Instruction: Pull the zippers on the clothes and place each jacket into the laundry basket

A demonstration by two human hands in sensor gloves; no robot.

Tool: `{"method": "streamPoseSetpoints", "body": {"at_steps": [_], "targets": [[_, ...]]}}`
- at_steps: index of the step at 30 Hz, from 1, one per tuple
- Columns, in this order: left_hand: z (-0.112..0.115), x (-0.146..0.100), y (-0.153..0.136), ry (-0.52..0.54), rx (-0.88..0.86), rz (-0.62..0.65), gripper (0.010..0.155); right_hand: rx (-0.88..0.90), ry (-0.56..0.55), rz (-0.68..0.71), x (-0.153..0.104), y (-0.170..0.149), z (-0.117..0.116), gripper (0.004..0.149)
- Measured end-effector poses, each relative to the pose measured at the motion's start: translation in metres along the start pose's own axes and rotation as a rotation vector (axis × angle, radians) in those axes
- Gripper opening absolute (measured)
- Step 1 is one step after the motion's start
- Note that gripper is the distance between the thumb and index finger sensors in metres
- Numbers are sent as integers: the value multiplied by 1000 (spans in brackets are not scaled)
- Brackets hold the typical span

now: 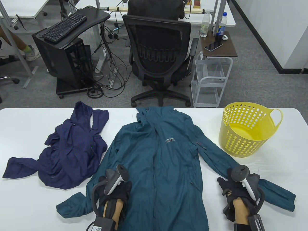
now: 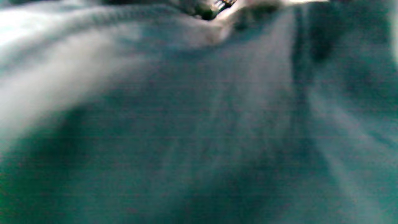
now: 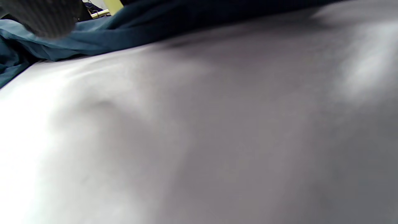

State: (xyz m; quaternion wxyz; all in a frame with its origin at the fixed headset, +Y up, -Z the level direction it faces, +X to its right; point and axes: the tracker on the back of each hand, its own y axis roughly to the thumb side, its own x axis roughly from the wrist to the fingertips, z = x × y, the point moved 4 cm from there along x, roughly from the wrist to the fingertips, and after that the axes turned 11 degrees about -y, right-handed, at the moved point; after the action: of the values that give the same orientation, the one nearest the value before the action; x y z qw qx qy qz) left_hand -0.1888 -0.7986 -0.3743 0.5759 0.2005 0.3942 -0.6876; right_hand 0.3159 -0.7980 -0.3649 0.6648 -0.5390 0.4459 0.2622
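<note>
On my far left the navy jacket (image 1: 68, 149) lies crumpled on the white table (image 1: 21, 125). My left hand (image 1: 115, 192) rests on the teal jacket (image 1: 158, 163), spread flat at centre; its finger posture I cannot tell. My right hand (image 1: 237, 190) sits on that jacket's sleeve, grip hidden. The yellow laundry basket (image 1: 247, 131) stands beyond it, apart.

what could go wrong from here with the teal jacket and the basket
The teal jacket sprawls wide, and its sleeve lies under the right hand, so lifting may drag. The yellow basket looks light and sits near the table's far edge; a bulky jacket could tip it. The navy jacket lies close and might snag.
</note>
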Motion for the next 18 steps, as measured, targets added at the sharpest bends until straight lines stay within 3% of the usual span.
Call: {"method": "streamPoseSetpoints", "body": {"at_steps": [5,10,14,18], "targets": [[-4,-14,8,34,13,-1,75,-23,-29,43,-10,13,11,73],[-7,-32,21,54,-47,101,73,-33,-4,92,-26,31,11,73],[1,-48,40,-12,-159,283,73,-14,57,145,-46,58,3,69],[19,-61,69,-214,-335,551,74,-27,99,218,-70,92,-11,66]]}}
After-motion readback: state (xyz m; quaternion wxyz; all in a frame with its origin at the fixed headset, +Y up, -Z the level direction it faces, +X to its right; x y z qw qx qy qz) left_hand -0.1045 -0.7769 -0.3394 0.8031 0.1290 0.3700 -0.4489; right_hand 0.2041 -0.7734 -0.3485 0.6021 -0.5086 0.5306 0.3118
